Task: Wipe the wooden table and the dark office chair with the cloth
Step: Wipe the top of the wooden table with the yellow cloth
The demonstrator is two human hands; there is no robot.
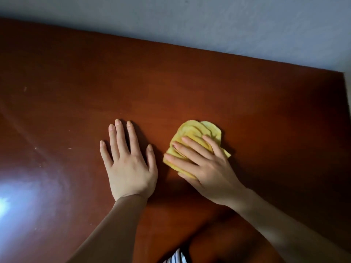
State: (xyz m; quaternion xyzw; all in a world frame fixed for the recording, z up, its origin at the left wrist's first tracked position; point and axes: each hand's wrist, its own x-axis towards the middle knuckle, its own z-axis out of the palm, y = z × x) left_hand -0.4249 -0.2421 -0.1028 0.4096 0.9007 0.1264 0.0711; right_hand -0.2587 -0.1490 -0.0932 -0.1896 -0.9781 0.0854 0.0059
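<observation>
A reddish-brown wooden table [190, 82] fills most of the view. A bunched yellow cloth [199, 132] lies on it a little right of centre. My right hand [205, 168] presses flat on the cloth with straight, spread fingers, covering its near half. Just left of the cloth, my left hand [129, 164] rests palm down on the bare wood with its fingers straight. The dark office chair is not in view.
A pale grey wall [228, 21] runs along the table's far edge, and the table's right edge lies at the far right. A bright light glare [11, 196] sits on the tabletop at the left. Striped clothing [176, 258] shows at the bottom.
</observation>
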